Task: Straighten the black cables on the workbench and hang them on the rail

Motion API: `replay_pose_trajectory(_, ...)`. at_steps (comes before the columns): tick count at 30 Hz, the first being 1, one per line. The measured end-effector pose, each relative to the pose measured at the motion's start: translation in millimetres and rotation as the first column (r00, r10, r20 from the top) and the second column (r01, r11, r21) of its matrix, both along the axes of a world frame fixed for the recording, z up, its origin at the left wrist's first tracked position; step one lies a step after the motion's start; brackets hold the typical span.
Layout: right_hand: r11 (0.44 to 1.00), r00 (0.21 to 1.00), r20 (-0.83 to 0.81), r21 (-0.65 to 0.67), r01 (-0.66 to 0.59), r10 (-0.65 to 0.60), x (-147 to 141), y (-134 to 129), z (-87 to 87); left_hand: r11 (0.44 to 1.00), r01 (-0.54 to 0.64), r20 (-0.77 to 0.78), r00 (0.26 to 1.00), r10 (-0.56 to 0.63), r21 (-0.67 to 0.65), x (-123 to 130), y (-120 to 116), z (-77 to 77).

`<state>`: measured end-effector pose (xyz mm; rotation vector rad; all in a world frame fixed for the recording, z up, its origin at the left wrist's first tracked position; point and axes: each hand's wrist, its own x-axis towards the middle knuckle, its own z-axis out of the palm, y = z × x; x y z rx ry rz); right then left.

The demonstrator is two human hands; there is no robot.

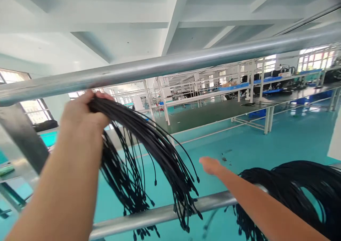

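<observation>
My left hand (86, 109) is wrapped round a thick bundle of black cables (149, 131), just below the upper metal bar (165, 64). The bundle arches over from my fist, and its loose ends with small connectors dangle to the right. More strands hang beneath the hand, down past the lower metal bar (160, 215). To the right of these cables, my right hand (212, 165) is above the lower bar and apart from the held bundle. Its fingers are blurred and mostly hidden. Close to my right forearm, another mass of black cables (287, 184) lies over the lower bar.
Beyond the bars stands a long workbench with a dark green top (205, 115) and white shelf posts. Blue trays (234, 87) sit on its shelf, and a blue bin (257, 113) is under it. A grey metal post (23, 138) leans at the left. Windows are behind.
</observation>
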<state>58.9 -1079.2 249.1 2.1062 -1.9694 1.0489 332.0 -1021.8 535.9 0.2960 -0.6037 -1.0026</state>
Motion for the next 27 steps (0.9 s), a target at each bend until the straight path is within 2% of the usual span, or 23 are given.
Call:
replay_pose_trajectory(3,0.994,0.977,0.187,0.053,0.091,-0.1,12,31,32.9,0.99,0.118,-0.044,0.992,-0.115,0.079,-15,-11,-10.2)
replay_pose_trajectory(5,0.989,0.941,0.304,0.028,0.145,-0.146,26,71,55.4,0.98,0.164,-0.053,0.986,-0.159,0.113,-19,-18,-15.7)
replay_pose_trajectory(6,0.991,0.918,0.374,0.019,0.134,-0.131,36,93,65.3,0.976,0.181,-0.053,0.983,-0.176,0.118,-21,-21,-17.6)
replay_pose_trajectory(7,0.999,0.844,0.536,0.046,-0.002,-0.023,48,114,73.6,0.973,0.198,-0.051,0.98,-0.193,0.116,-24,-22,-18.8)
replay_pose_trajectory(8,0.967,0.734,0.671,0.106,-0.234,0.104,61,132,80.1,0.971,0.214,-0.048,0.976,-0.21,0.105,-27,-23,-19.5)
replay_pose_trajectory(9,0.805,0.587,0.773,0.181,-0.566,0.239,74,144,84.8,0.968,0.234,-0.043,0.972,-0.231,0.09,-31,-22,-19.7)
replay_pose_trajectory(10,0.57,0.403,0.861,0.17,-0.804,0.311,86,151,88.2,0.964,0.256,-0.037,0.966,-0.254,0.072,-35,-21,-19.7)
replay_pose_trajectory(11,0.422,0.221,0.927,0.077,-0.903,0.303,96,153,90.7,0.958,0.281,-0.03,0.96,-0.28,0.051,-40,-19,-19.5)
replay_pose_trajectory(12,0.366,0.053,0.961,-0.052,-0.929,0.272,102,151,93.1,0.952,0.304,-0.023,0.953,-0.304,0.025,-45,-15,-19.4)
replay_pose_trajectory(13,0.375,-0.088,0.968,-0.174,-0.91,0.236,104,146,96.0,0.946,0.324,-0.018,0.946,-0.324,-0.003,-51,-11,-19.3)
replay_pose_trajectory(14,0.43,-0.189,0.955,-0.273,-0.861,0.227,102,141,99.9,0.938,0.344,-0.014,0.939,-0.345,-0.035,-57,-6,-19.2)
replay_pose_trajectory(15,0.487,-0.252,0.941,-0.334,-0.807,0.227,97,136,105.0,0.929,0.363,-0.012,0.931,-0.364,-0.069,-62,0,-19.1)
replay_pose_trajectory(17,0.552,-0.301,0.921,-0.39,-0.737,0.249,82,134,117.6,0.904,0.406,-0.018,0.911,-0.412,-0.135,-72,14,-18.0)
replay_pose_trajectory(21,0.608,-0.259,0.922,-0.385,-0.695,0.288,49,160,142.8,0.815,0.519,-0.035,0.838,-0.545,-0.257,-88,48,-9.9)
replay_pose_trajectory(27,0.733,-0.083,0.939,-0.315,-0.604,0.334,7,230,172.0,0.658,0.688,-0.003,0.69,-0.723,-0.307,-124,104,18.2)
